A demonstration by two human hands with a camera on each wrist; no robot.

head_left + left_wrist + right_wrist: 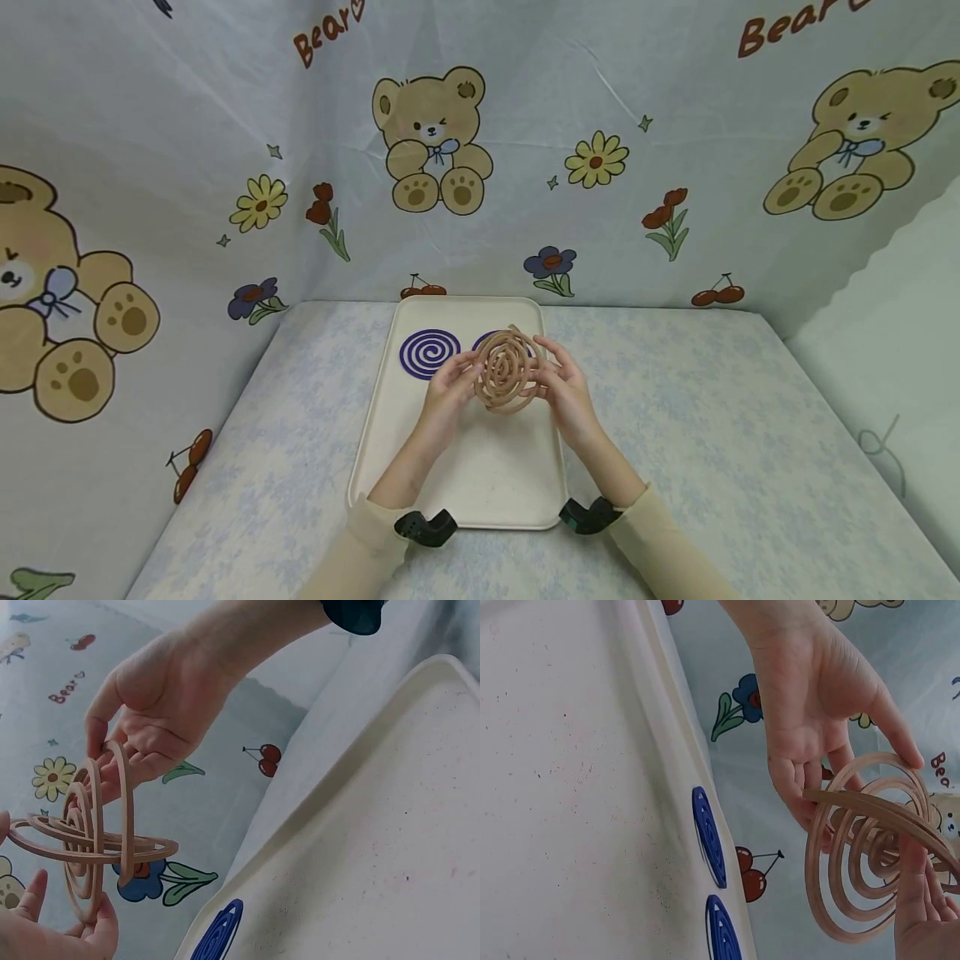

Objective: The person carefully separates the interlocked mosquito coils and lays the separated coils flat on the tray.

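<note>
Above the far half of a cream tray point(457, 467), both hands hold two light-brown spirals point(504, 367) that cross each other at an angle, their coils interleaved. My left hand point(446, 398) pinches their left side between thumb and fingers. My right hand point(572, 398) grips the opposite side, thumb and fingertips at the coils. One spiral stands upright while the other lies nearly flat across it in the left wrist view. On the tray lies a flat dark-blue spiral point(430, 354); beside it a second blue spiral point(481, 338) is partly hidden behind the brown coils.
The tray has a low raised rim and rests on a pale blue mottled tabletop point(705, 433). A cloth point(517, 250) printed with bears and flowers hangs behind and to the left. Dark bands sit on both wrists.
</note>
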